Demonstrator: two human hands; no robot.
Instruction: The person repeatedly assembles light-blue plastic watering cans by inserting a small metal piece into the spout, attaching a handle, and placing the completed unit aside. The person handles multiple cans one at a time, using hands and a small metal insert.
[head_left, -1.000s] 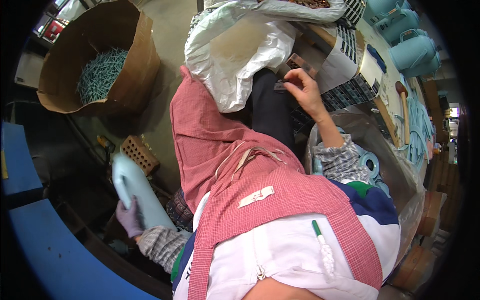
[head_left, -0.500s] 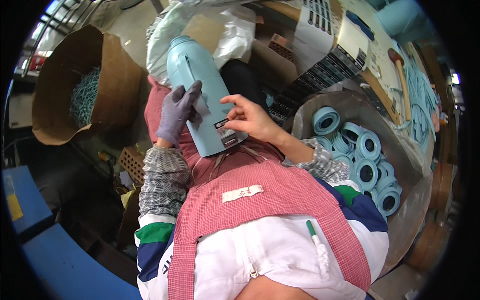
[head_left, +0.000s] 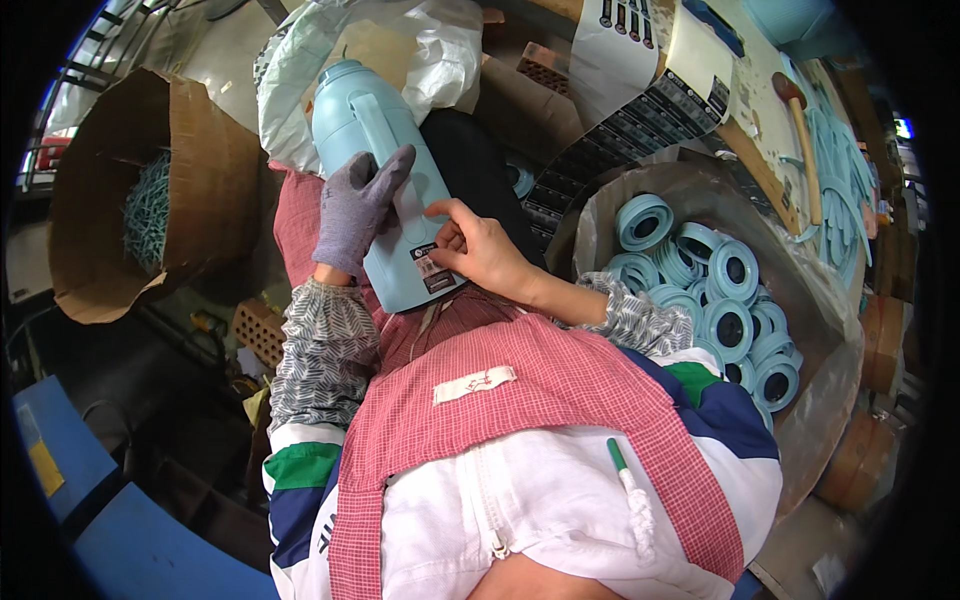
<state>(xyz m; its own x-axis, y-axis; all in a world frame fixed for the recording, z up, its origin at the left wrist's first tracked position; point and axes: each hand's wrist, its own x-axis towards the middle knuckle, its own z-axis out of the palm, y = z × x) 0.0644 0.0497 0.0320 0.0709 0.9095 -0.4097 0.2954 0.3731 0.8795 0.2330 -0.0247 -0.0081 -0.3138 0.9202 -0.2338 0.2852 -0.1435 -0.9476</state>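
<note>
A light-blue vacuum flask with a side handle lies tilted across my lap, its neck pointing away from me. My left hand, in a grey glove, is closed on its left side beside the handle; some fingertips are hidden. Near the flask's base sits a dark rectangular label. My bare right hand rests over the flask's right side, its thumb at the label's edge. Its index finger reaches onto the body, apart from the thumb, and the other fingers are curled. I see nothing held in that hand.
At right, a plastic-lined container holds several light-blue rings. A strip of labels hangs off the table, where a mallet and blue strips lie. A cardboard drum stands left, a white plastic bag beyond the flask.
The flask has shifted slightly left in view with both hands. My right hand has moved with it, its lower fingers more curled and its thumb at the label's edge.
</note>
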